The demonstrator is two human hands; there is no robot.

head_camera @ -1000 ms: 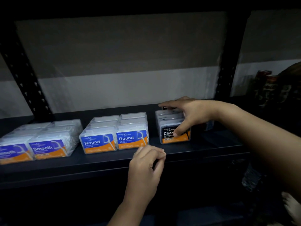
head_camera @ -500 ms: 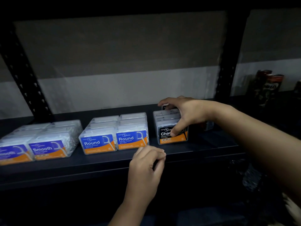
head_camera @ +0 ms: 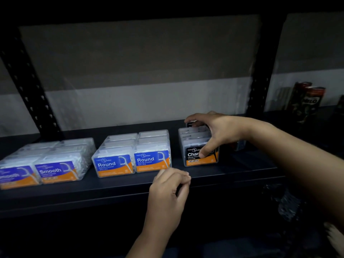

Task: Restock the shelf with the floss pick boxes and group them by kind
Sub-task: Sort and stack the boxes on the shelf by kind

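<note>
On the dark shelf [head_camera: 130, 185] stand three groups of clear floss pick boxes. Purple-labelled Smooth boxes [head_camera: 55, 172] are at the left, blue-labelled Round boxes [head_camera: 134, 162] in the middle, and a single row of black-labelled Charcoal boxes [head_camera: 195, 157] at the right. My right hand [head_camera: 216, 133] grips the Charcoal row, thumb on the front label and fingers over the rearmost box. My left hand [head_camera: 169, 194] hovers at the shelf's front edge below the Round boxes, fingers loosely curled and holding nothing.
Black perforated shelf posts [head_camera: 260, 75] rise at the left and right. Dark Milo cans [head_camera: 309, 101] stand on the neighbouring shelf bay at the far right. A small object sits behind my right wrist. Bare shelf surface lies right of the Charcoal row.
My right hand has slid the Charcoal row a little to the left, closer to the Round boxes. My left hand has stayed in place.
</note>
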